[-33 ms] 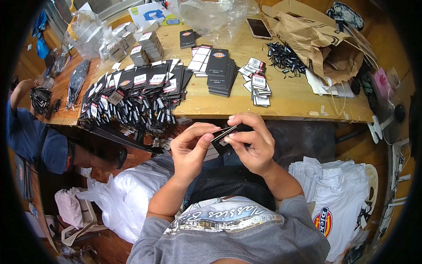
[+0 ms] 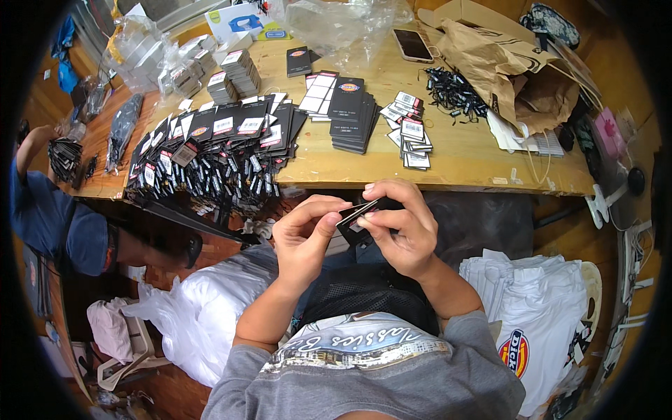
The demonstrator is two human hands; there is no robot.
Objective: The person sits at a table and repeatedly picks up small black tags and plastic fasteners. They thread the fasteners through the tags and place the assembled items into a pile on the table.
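Note:
My left hand (image 2: 306, 234) pinches black hang tags (image 2: 357, 214) between thumb and fingers at their left end. At the other end, my right hand (image 2: 404, 225) has its thumb and fingers closed on the same tags. They are held tilted over my lap, in front of the table's edge, and their thin edges face up. How many lie together I cannot make out. Beyond my hands, a stack of black tags (image 2: 350, 129) lies on the table, with small white barcode tags (image 2: 411, 131) to its right. A big heap of strung black tags (image 2: 210, 143) hangs over the front edge at left.
The wooden table (image 2: 476, 157) also bears a phone (image 2: 413, 45), black string loops (image 2: 456, 91), a brown paper bag (image 2: 490, 59) and card stacks (image 2: 240, 72). White shirts (image 2: 532, 301) are piled at right, a white plastic bag (image 2: 217, 308) at left. Another person's arm (image 2: 31, 150) shows far left.

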